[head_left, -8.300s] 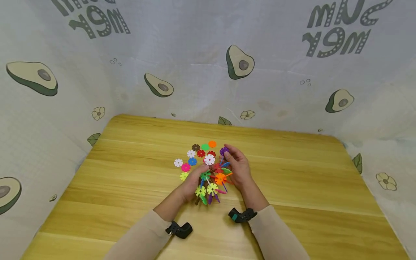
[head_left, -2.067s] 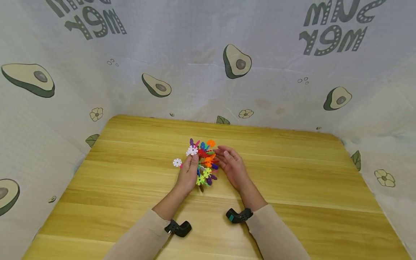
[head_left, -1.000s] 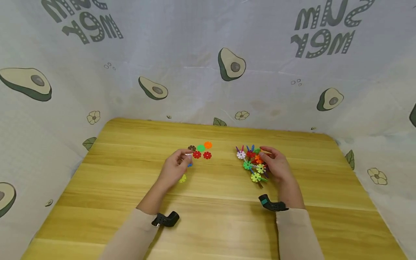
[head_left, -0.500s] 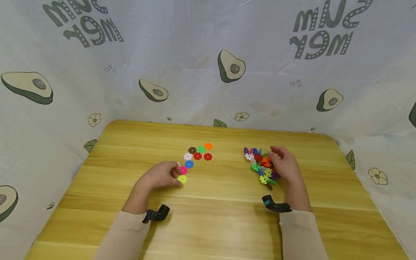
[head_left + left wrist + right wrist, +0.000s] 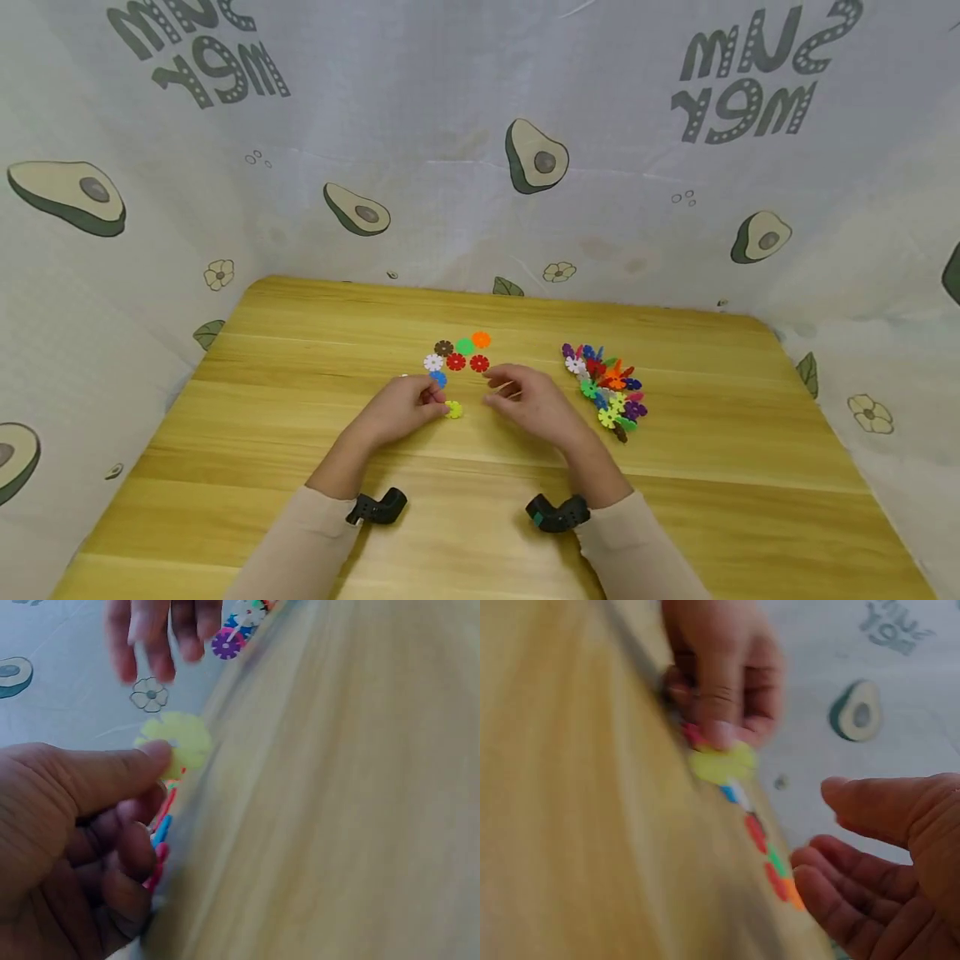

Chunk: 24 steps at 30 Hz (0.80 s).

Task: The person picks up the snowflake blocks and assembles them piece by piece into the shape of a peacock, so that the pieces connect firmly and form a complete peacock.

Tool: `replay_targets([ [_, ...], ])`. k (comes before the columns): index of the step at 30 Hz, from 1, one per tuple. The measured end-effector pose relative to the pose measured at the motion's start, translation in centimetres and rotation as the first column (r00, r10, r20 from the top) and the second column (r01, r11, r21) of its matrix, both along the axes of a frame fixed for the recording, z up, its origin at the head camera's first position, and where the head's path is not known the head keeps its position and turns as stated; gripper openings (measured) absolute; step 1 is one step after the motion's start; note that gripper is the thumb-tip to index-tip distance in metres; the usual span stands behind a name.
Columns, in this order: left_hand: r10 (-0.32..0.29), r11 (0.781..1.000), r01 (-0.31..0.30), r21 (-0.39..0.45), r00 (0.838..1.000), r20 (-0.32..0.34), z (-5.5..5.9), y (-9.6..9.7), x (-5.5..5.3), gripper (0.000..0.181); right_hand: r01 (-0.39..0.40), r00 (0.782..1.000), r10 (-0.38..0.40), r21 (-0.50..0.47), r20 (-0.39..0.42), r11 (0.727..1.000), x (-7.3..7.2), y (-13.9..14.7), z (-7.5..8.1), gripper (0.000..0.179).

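My left hand (image 5: 401, 408) pinches a yellow notched plastic disc (image 5: 454, 409) between thumb and fingers, a little above the table. In the left wrist view the thumb (image 5: 120, 776) lies on the face of that disc. Close by on the right, my right hand (image 5: 536, 404) holds nothing, its fingers loosely bent and thumb apart; a gap separates it from the disc. To its right, a cluster of many-coloured interlocked discs (image 5: 615, 379) lies on the table. A blue disc (image 5: 438, 380) shows beside my left fingers, which partly cover a pink one.
Loose discs lie beyond my hands: a white disc (image 5: 433, 362), two red ones, a brown disc (image 5: 444, 348), a green disc (image 5: 465, 346) and an orange disc (image 5: 481, 339). The wooden table (image 5: 300, 350) meets a printed cloth (image 5: 450, 242) at the back.
The cluster, earlier held between both hands, was moved right onto the table. My right hand has left it and moved left. My left hand has picked up the yellow disc and moved right.
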<state>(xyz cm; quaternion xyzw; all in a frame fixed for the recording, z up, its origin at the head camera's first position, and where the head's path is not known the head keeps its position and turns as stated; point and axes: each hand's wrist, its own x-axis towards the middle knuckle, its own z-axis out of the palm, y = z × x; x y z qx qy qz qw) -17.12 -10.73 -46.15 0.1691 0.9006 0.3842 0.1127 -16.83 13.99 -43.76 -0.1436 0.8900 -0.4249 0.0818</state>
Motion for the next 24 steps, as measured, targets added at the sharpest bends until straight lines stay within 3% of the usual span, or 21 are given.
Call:
replay_targets([
  [4, 0.005, 0.999, -0.003, 0.052, 0.999, -0.037, -0.5, 0.5, -0.1, 0.009, -0.053, 0.998, 0.052, -0.039, -0.018, 0.998, 0.3, -2.5, -2.5, 0.022],
  [6, 0.016, 0.998, -0.013, 0.055, 0.998, -0.056, -0.5, 0.6, -0.1, 0.008, -0.024, 1.000, 0.024, -0.094, -0.002, 0.995, 0.3, -2.8, -3.5, 0.017],
  [9, 0.071, 0.997, -0.073, -0.014, 0.993, -0.092, -0.5, 0.4, -0.2, 0.009, 0.068, 0.997, -0.058, -0.200, 0.056, 0.977, 0.0, -2.8, -4.5, 0.015],
  [12, 0.154, 0.978, -0.169, -0.125, 0.981, -0.120, -0.5, -0.1, -0.1, 0.021, 0.166, 0.983, -0.132, -0.308, 0.127, 0.937, -0.2, -2.6, -5.0, 0.016],
  [15, 0.190, 0.959, -0.211, -0.187, 0.974, -0.122, -0.5, -0.6, -0.2, 0.028, 0.210, 0.974, -0.165, -0.356, 0.153, 0.910, -0.3, -2.5, -5.1, 0.016],
  [19, 0.192, 0.964, -0.207, -0.168, 0.976, -0.100, -0.5, -0.8, -0.3, 0.018, 0.220, 0.972, -0.170, -0.376, 0.160, 0.900, -0.5, -2.5, -5.2, 0.016],
  [24, 0.202, 0.970, -0.205, -0.130, 0.979, -0.036, 0.2, -1.6, -0.3, 0.028, 0.221, 0.972, -0.173, -0.379, 0.159, 0.898, -0.4, -2.5, -5.1, 0.015],
])
